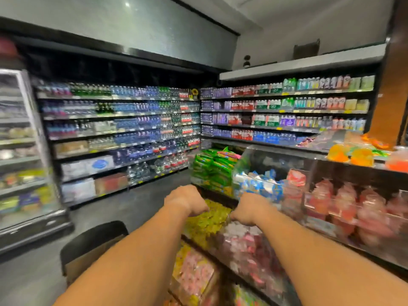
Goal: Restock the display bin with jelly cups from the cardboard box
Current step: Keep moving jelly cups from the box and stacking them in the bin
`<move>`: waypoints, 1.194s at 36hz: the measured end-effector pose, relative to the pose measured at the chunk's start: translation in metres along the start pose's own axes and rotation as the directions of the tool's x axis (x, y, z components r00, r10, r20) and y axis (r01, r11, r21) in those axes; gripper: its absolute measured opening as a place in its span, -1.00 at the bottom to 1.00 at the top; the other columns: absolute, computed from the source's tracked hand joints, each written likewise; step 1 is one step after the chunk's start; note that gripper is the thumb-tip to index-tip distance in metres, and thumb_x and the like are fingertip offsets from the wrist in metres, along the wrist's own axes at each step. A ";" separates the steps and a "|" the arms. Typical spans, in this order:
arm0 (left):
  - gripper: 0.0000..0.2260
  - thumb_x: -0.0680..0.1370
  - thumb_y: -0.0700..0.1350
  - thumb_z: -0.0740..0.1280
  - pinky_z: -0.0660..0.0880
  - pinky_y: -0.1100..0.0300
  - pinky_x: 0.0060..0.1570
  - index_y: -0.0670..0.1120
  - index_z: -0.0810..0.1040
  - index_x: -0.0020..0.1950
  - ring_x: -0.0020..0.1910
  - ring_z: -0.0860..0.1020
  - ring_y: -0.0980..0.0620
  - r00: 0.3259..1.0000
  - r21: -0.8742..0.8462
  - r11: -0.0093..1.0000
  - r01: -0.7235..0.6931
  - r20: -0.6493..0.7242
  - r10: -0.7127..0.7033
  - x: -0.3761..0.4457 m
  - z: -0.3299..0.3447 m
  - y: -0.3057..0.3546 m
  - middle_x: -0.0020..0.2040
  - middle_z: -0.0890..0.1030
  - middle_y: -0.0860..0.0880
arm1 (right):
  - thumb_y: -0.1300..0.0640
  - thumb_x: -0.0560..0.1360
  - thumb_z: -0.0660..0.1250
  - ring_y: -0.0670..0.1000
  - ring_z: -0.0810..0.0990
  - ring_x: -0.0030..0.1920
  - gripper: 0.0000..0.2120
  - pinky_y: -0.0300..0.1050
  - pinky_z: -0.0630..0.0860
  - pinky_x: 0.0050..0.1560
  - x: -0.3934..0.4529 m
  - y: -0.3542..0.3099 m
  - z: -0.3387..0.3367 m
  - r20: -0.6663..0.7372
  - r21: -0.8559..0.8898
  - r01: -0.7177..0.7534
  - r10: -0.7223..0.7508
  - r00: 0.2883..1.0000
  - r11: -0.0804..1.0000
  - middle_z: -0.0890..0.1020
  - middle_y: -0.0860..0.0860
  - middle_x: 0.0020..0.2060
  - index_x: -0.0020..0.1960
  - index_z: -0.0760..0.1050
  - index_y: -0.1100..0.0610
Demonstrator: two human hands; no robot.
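Glossy, crinkled clear plastic on the yellow-green jelly cups (pixel 207 219) at centre frame. Clear, shiny plastic walls on the display bin (pixel 254 164) at right. Matt brown cardboard on the box (pixel 88 259) at lower left. Shiny plastic on the bottles (pixel 132 120) across the upper middle; smooth dull grey floor (pixel 136 199) below.

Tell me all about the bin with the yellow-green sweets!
The bin is a clear plastic one, low on the sweets display, heaped with small yellow-green jelly cups. Both hands reach into it: the left hand and the right hand, knuckles up. A bin of pink and white sweets sits beside it. Motion blur hides details.
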State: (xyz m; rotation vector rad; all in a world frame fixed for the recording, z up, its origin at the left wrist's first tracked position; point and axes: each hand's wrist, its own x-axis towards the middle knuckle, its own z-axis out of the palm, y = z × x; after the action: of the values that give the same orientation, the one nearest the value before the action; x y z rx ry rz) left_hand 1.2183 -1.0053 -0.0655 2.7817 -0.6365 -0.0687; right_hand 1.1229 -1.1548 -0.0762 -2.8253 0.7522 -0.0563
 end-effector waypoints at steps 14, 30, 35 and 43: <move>-0.77 0.44 0.06 0.42 0.42 0.22 -0.39 0.01 0.45 -0.29 -0.38 0.48 0.13 0.886 -0.012 0.886 0.464 0.009 -0.464 -0.100 -0.017 -0.252 -0.32 0.51 0.07 | -0.32 0.24 0.46 0.24 0.51 0.24 -0.21 0.13 0.50 0.21 -0.041 -0.248 0.128 0.283 0.140 0.308 -0.336 0.898 0.941 0.56 0.12 0.23 0.29 0.43 0.13; -0.86 0.45 0.01 0.38 0.38 0.17 -0.33 0.01 0.52 -0.06 -0.27 0.48 0.07 0.845 -0.011 0.845 0.535 0.002 -0.535 -0.057 0.011 -0.356 -0.19 0.53 0.03 | -0.22 0.43 0.43 0.12 0.59 0.07 -0.39 0.04 0.57 0.10 0.009 -0.327 0.192 0.278 0.188 0.380 -0.420 0.864 0.906 0.59 0.07 0.11 0.33 0.46 0.12; -0.87 0.45 -0.03 0.36 0.34 0.20 -0.36 0.01 0.49 -0.05 -0.28 0.46 0.08 0.809 -0.057 0.808 0.587 0.013 -0.587 -0.006 0.034 -0.387 -0.21 0.50 0.03 | -0.24 0.39 0.42 0.12 0.60 0.07 -0.40 0.04 0.59 0.08 0.065 -0.355 0.227 0.296 0.195 0.394 -0.437 0.850 0.898 0.60 0.06 0.15 0.30 0.47 0.08; -0.81 0.51 0.06 0.32 0.55 0.10 -0.10 -0.01 0.52 0.04 -0.05 0.58 -0.05 0.717 -0.170 0.704 0.690 0.023 -0.697 0.070 0.086 -0.445 -0.01 0.60 -0.04 | -0.28 0.35 0.36 0.18 0.56 0.14 -0.35 0.10 0.56 0.12 0.161 -0.405 0.294 0.353 0.202 0.402 -0.450 0.820 0.893 0.58 0.09 0.17 0.31 0.39 0.03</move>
State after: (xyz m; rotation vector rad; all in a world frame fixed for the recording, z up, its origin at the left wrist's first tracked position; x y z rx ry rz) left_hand 1.4588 -0.6747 -0.2743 2.6760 0.4561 -0.2039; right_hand 1.4873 -0.8335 -0.2780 -2.6991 0.0163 0.3729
